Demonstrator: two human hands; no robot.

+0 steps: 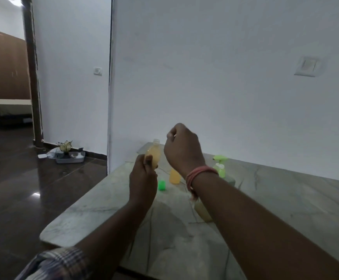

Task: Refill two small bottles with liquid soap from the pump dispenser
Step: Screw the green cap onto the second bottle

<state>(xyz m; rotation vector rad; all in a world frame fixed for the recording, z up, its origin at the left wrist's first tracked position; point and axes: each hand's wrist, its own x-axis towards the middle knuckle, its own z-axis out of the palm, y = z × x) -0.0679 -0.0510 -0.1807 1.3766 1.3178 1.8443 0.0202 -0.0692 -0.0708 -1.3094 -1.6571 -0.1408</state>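
My left hand (pixel 143 178) holds a small clear bottle (pixel 154 155) of yellow-orange liquid, tilted, with its neck uncapped. My right hand (pixel 182 147) hovers just right of the bottle's mouth with the fingers curled closed; whether it grips anything is hidden. A second small bottle (pixel 174 176) of the same liquid stands on the marble table (pixel 286 199). A loose green cap (pixel 162 185) lies left of it. The green pump dispenser (pixel 220 163) stands behind my right wrist, partly hidden. A yellowish container (pixel 203 212) shows under my right forearm.
The table butts against a white wall (pixel 225 77). Its left edge drops to a dark glossy floor (pixel 23 188). A grey tray with a small plant (pixel 69 154) sits on the floor by the wall corner, near a doorway at far left.
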